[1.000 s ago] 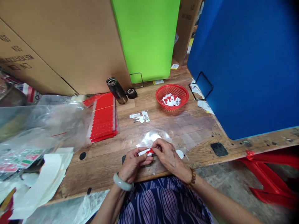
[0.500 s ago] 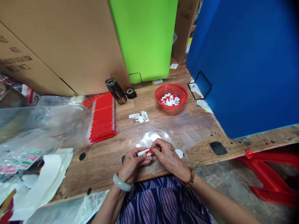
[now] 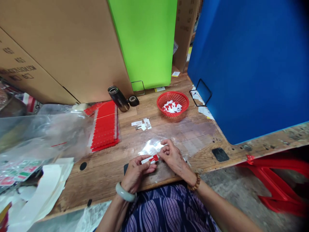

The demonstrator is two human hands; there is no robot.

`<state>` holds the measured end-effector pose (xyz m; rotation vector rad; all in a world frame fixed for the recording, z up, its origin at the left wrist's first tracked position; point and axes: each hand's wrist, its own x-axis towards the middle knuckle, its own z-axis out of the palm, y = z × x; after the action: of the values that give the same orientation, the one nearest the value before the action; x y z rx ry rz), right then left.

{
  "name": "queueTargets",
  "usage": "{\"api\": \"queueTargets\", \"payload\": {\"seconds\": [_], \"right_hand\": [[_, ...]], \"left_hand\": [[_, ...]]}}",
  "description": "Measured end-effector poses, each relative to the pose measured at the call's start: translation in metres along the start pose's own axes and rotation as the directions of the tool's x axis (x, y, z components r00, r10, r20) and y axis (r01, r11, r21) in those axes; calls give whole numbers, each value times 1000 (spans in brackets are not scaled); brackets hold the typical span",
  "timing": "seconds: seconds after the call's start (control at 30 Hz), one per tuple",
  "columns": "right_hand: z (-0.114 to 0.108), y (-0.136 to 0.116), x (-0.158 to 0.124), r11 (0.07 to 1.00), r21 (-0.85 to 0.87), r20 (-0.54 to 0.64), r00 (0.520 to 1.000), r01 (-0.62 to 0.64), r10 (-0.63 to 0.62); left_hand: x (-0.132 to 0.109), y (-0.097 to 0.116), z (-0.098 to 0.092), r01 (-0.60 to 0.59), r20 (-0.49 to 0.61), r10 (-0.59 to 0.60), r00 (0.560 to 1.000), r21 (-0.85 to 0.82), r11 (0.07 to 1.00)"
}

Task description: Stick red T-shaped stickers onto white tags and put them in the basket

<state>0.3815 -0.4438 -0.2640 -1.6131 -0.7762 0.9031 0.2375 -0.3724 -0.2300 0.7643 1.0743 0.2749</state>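
Note:
My left hand (image 3: pixel 135 170) pinches a small white and red strip (image 3: pixel 150 159) just above the near edge of the wooden table (image 3: pixel 108 167). My right hand (image 3: pixel 172 156) sits right of it, fingertips pinching a small pale piece at the strip's right end, over a clear plastic sheet (image 3: pixel 154 145). A red basket (image 3: pixel 172 102) of similar white and red pieces stands further back. A few loose white pieces (image 3: pixel 142 123) lie between the basket and my hands.
A stack of red sheets (image 3: pixel 105 126) lies left of centre beside clear plastic bags (image 3: pixel 41 135). A dark flask (image 3: pixel 118 98) and a tape roll (image 3: pixel 133 100) stand by cardboard boxes (image 3: pixel 62 48). Green (image 3: pixel 147 42) and blue (image 3: pixel 248 64) panels rise behind. White paper (image 3: pixel 45 190) lies front left.
My right hand has lifted its fingers up and slightly away from the strip's right end. The camera has tilted a little; the left hand still holds the strip.

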Motion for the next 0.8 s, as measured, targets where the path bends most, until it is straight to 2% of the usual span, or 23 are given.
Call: {"api": "queueTargets", "payload": {"seconds": [0.1, 0.33, 0.53, 0.8], "right_hand": [[-9, 4, 0, 997, 72, 7, 1000, -1, 1], [-9, -3, -19, 992, 99, 240, 970, -74, 49], [-10, -4, -32, 987, 128, 182, 980, -100, 76], [-20, -7, -57, 992, 98, 157, 986, -78, 62]], "left_hand": [[-2, 1, 3, 13, 7, -13, 1000, 3, 1000], [-5, -6, 7, 1, 82, -6, 997, 56, 998], [-6, -19, 10, -46, 177, 28, 984, 96, 994], [-2, -34, 11, -160, 223, 87, 971, 334, 929]]}}
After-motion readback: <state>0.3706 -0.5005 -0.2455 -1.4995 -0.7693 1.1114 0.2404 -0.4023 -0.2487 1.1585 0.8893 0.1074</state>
